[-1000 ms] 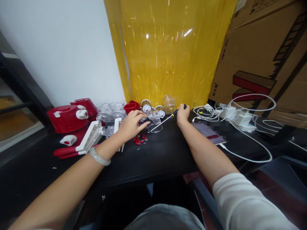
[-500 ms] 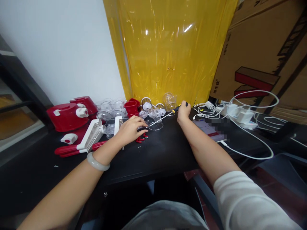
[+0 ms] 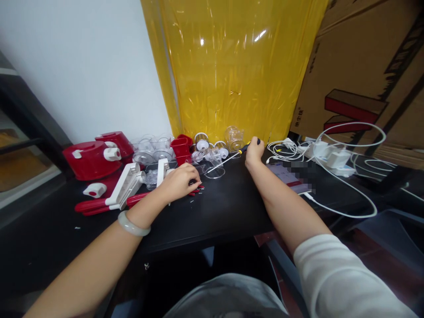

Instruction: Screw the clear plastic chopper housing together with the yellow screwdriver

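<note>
My right hand (image 3: 254,152) is wrapped round the dark handle of a screwdriver (image 3: 228,163), which has a yellow collar. Its long metal shaft slants down to the left over a clear round piece with a metal ring (image 3: 215,172). My left hand (image 3: 181,180) has curled fingers, thumb and fingertips close together, just left of the screwdriver's tip. What it pinches, if anything, is hidden. Small red parts (image 3: 196,191) lie under and beside its fingertips. Next to that wrist is a white and red crank-like part (image 3: 127,187), and a white piece (image 3: 162,171) stands behind the hand.
Red housings (image 3: 91,161) and clear cups (image 3: 154,150) stand at the back left. Metal drums (image 3: 201,142) and a red hopper (image 3: 181,150) line the yellow curtain (image 3: 232,66). On the right are a tablet (image 3: 289,176), white cables (image 3: 359,216) and chargers (image 3: 336,159), before a cardboard box (image 3: 357,79).
My left fingers have drawn slightly left, and a gap now shows between them and the screwdriver's tip. My right hand keeps its grip almost unmoved.
</note>
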The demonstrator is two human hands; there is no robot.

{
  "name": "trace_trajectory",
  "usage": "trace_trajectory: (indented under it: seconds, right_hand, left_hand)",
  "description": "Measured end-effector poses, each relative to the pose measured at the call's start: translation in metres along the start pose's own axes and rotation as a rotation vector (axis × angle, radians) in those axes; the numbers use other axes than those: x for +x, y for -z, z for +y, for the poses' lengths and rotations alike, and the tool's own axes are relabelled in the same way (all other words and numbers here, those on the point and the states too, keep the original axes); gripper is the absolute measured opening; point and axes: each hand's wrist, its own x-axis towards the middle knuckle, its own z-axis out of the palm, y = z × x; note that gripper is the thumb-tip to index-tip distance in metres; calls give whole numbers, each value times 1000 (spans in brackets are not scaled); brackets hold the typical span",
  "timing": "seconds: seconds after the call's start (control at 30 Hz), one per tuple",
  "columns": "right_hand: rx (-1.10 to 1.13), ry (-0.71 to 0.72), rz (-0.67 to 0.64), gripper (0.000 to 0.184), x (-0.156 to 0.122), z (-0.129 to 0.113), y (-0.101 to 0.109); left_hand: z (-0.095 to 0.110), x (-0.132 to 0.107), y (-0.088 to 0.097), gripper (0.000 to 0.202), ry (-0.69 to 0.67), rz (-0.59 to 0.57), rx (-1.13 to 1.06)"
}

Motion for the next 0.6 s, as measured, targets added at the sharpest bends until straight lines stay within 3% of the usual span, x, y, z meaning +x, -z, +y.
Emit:
trace_trajectory:
  seconds: [0.27, 0.5, 0.6]
  right_hand:
    - [0, -20, 23, 17, 2, -1, 2]
    - [35, -22, 26, 18, 6, -1, 3]
    - [60, -34, 20, 18, 5, -3, 5]
  left_hand:
    - [0, -2, 8, 15, -2, -136, 124]
    - [-12, 7, 22, 35, 208, 64, 197]
    - [-20, 22, 27, 56, 271, 0, 179]
